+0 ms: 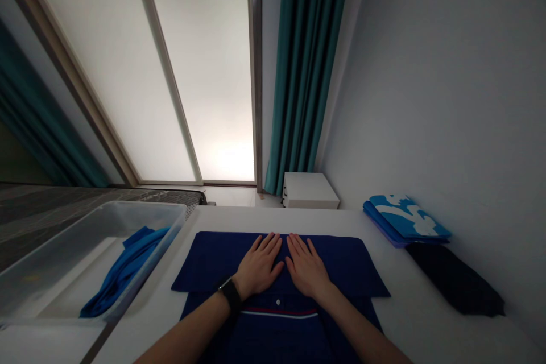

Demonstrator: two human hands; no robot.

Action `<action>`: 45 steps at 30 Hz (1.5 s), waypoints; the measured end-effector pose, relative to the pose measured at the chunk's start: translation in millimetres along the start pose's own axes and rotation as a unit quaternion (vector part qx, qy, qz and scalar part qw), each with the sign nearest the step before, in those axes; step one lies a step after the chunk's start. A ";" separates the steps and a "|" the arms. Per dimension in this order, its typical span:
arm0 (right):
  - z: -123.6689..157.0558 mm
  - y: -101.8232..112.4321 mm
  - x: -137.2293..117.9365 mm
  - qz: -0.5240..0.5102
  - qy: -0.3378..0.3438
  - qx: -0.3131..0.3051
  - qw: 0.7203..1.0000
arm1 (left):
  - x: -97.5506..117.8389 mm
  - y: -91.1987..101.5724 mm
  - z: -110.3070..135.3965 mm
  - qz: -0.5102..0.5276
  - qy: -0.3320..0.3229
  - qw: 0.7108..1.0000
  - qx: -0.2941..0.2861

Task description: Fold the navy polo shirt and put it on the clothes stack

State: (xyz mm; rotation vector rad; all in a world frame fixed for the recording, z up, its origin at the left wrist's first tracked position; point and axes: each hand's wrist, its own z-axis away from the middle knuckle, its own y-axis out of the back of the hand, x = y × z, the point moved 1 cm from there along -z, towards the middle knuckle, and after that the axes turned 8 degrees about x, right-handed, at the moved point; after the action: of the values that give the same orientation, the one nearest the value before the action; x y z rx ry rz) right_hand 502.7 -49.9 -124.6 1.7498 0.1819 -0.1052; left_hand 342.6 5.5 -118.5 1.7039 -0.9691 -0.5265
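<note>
A dark blue shirt (341, 261) lies spread on the white table in front of me, its far part forming a wide straight-edged band. A button and a red and white stripe show on the part nearer to me. Flat on the far band rests my left hand (260, 267), fingers stretched forward, a dark watch (231, 294) on its wrist. Close beside it, my right hand (306, 266) also presses flat on the cloth with its fingers out. Neither hand grips the fabric. My forearms cover parts of the shirt's near portion.
On the left stands a clear plastic bin (115, 207) with a blue garment (123, 273) inside. Folded blue and white clothes (405, 219) sit at the right by the wall, beside a black garment (456, 281). A white cabinet (311, 190) stands beyond the table (273, 217).
</note>
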 end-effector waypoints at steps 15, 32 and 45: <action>36.9 16.6 75.6 0.053 -0.077 0.015 0.996 | -11.3 -0.2 4.8 -0.015 0.012 1.000 -0.017; 55.9 4.7 138.1 0.096 -0.196 0.064 0.974 | -18.8 -8.3 5.9 -0.021 -0.001 1.000 0.005; 55.3 -0.8 143.7 0.139 -0.208 0.094 0.964 | -72.0 10.5 33.1 -0.046 0.046 0.998 -0.006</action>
State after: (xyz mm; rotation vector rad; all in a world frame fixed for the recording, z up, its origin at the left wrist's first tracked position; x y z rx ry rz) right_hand 645.5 -94.9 -160.4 1.8819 -0.3914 -0.2878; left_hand 273.2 43.8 -128.4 1.7527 -0.8222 -0.5083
